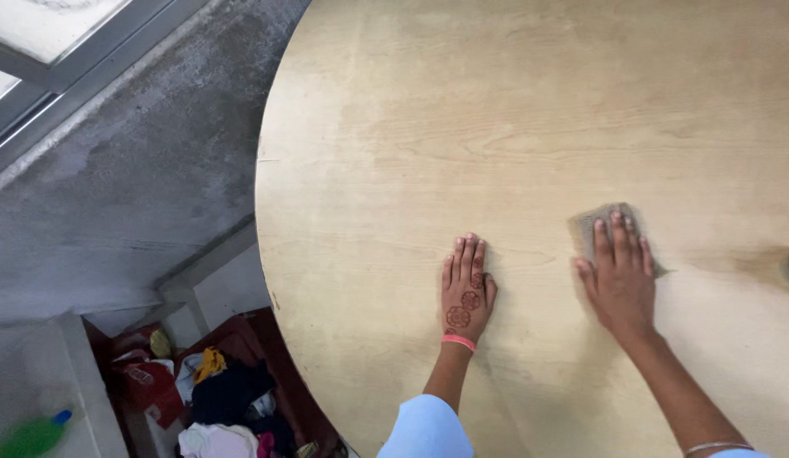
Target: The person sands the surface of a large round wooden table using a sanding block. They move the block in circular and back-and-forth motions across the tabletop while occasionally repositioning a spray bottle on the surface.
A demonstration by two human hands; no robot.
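Pale wood tabletop point(530, 110); grey-brown cloth point(599, 222) pinned flat under right fingers point(619, 242), pressed rather than gripped. Left fingers point(467, 259) together, flat on bare wood, holding nothing. Risk, probably: cloth bunching or slipping free under uneven pressure.

A green bottle point(31, 436) lies near piled clothes point(225, 399) below.

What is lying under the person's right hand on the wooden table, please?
A grey-brown cloth lies under the right hand, flat on the table; its far edge shows, the rest is covered.
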